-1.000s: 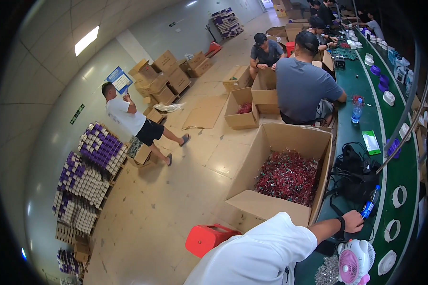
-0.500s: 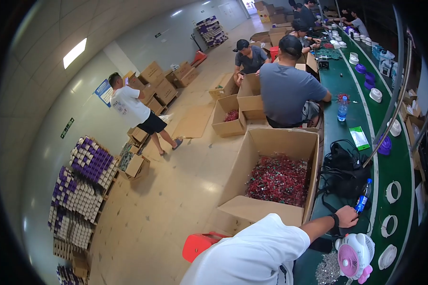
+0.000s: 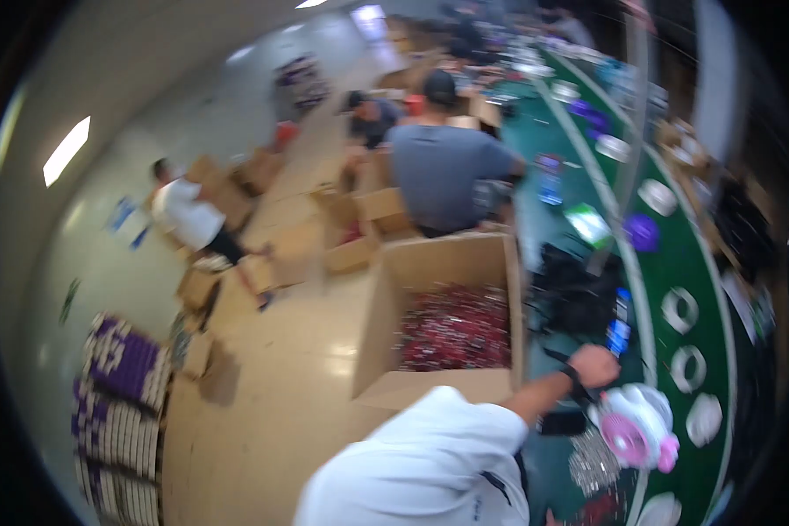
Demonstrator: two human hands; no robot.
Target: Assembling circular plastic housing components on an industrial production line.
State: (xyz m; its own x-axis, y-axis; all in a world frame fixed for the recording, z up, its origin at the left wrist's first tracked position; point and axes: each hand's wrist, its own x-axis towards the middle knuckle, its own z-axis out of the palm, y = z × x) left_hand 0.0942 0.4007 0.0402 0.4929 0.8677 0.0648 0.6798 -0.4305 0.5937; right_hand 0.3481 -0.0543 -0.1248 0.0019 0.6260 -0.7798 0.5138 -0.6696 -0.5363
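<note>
My left arm, in a white sleeve with a dark band on the wrist, reaches right over the green work surface. My left hand (image 3: 594, 366) is closed at the lower end of a plastic bottle (image 3: 620, 326) with a blue cap and label. Blur and the back of the hand partly hide the fingers. Close by stands a white and pink cartoon-shaped fan (image 3: 633, 430). Beside the fan lie a dark flat object (image 3: 561, 424) and a pile of small silvery parts (image 3: 593, 462). Only a small skin-toned patch at the lower edge may be my right hand; its fingers cannot be made out.
A large carton (image 3: 438, 386) of red wired parts stands left of the bench. Black bags (image 3: 572, 289) lie beyond the bottle. White rings (image 3: 679, 310) sit on the green conveyor (image 3: 649, 351). A co-worker in grey (image 3: 447, 167) sits further up; another person (image 3: 188, 215) stands left.
My view has swung to the right and blurred, so most things stand further left in the picture. My left hand stays beside the bottle's lower end.
</note>
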